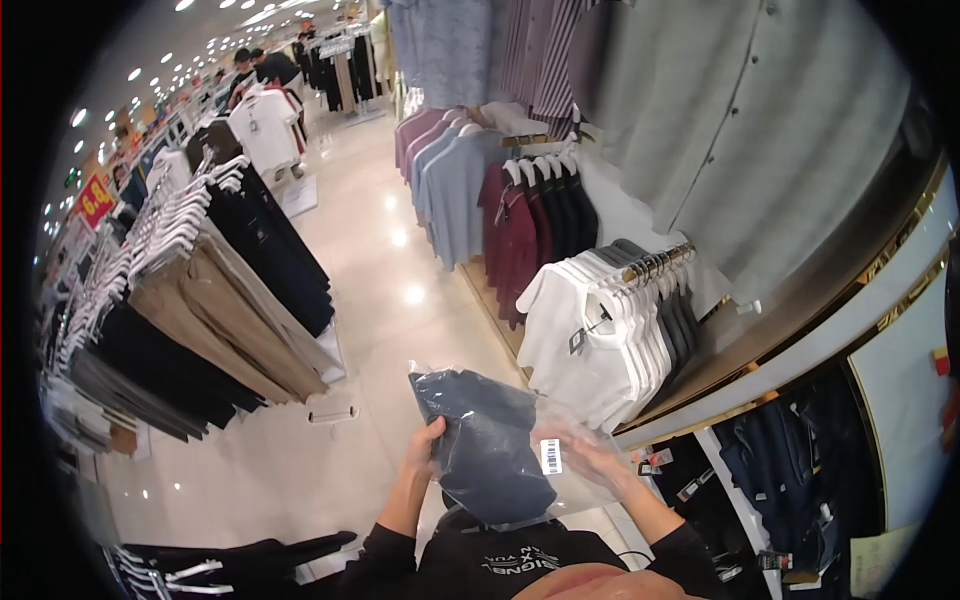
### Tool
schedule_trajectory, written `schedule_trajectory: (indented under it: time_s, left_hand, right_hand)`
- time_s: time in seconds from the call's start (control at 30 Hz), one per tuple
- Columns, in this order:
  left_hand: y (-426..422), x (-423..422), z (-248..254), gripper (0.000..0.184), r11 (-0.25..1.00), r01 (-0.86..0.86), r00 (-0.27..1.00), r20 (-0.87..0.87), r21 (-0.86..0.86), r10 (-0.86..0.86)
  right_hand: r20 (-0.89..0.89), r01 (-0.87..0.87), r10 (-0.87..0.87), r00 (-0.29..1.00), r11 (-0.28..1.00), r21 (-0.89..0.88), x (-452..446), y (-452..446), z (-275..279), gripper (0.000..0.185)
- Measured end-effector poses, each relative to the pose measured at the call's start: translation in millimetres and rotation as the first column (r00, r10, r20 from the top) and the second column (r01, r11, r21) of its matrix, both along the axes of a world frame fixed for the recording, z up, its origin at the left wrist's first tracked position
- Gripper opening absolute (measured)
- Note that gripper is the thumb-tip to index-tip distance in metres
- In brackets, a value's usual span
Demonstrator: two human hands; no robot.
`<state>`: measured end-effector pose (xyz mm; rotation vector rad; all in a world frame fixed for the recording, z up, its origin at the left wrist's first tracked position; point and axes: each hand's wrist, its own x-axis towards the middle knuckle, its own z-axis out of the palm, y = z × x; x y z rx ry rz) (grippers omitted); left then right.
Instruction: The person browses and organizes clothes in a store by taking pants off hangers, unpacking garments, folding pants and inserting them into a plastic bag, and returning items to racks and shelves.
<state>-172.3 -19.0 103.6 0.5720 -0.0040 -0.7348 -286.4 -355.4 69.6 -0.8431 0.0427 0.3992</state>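
Observation:
In front of my body I hold a clear plastic garment bag (pixel 573 412) with a folded dark blue garment (pixel 490 440) inside. My left hand (pixel 428 442) grips the bag's left edge, its thumb on top. At the opposite end, my right hand (pixel 592 462) holds the loose, transparent part of the bag; its fingers show blurred through the plastic, and I cannot tell whether they are under or inside it. A white barcode label (pixel 551 457) sits on the plastic near the right hand.
White T-shirts (pixel 590 330) hang on a wall rail just beyond the bag. To the left stands a rack of trousers (pixel 225 300). Dark jeans (pixel 775 460) hang at lower right, and black garments (pixel 240 560) at lower left. Two people (pixel 265 68) stand far down the tiled aisle (pixel 390 290).

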Motion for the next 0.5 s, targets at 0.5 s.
schedule_trajectory:
  time_s: [0.5]
  left_hand:
    - [4,-6,53,0.057,0.99,0.143,0.987,-0.072,-0.023,-0.144]
  right_hand:
    - [-0.128,0.071,-0.099,0.987,0.976,-0.204,-52,84,58,0.059]
